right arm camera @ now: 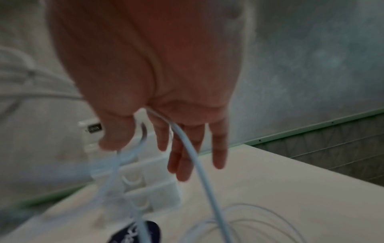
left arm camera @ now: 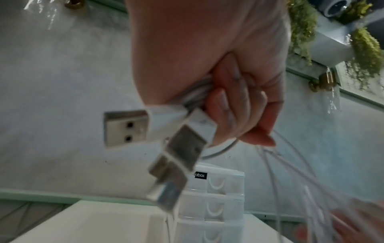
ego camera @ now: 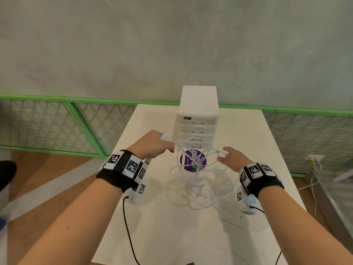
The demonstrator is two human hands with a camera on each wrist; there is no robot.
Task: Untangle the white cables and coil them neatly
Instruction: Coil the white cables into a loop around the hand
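Status from my end: left hand (ego camera: pixel 152 145) is fisted around a bundle of cables (ego camera: pixel 198 169), fingers (left arm camera: pixel 232 105) curled tight on the strands just behind the plugs. I count at least 3 USB plugs (left arm camera: pixel 126 127) sticking out below the fist in the left wrist view, so the plug ends are gathered together.

Right hand (ego camera: pixel 232 158) is out to the side of the tangle, fingers (right arm camera: pixel 178 157) spread and mostly straight. 1 strand runs across the palm and down between the fingers, others drape past the thumb. I can't tell if any of it is actually pinched; it reads as combing or hooking, not a grip.

Cables: strands fan from the left fist across to the right hand, both held above the table (ego camera: pixel 156 236). The rest hangs down in loose overlapping loops onto the table, in front of the drawer box (ego camera: pixel 198 111) and over a purple sticker (ego camera: pixel 202 160). More loops lie flat near the right wrist.

Progress, my read: early to middle.
- Done: plug ends collected in 1 hand.
- Not done: strands still cross each other in the hanging section, no separated single cable visible.
- Not done: no neat coil anywhere; the loops on the table are slack, not wound.

How many cables in total, I can't say; the blur hides the crossings. The far ends are not identifiable either.
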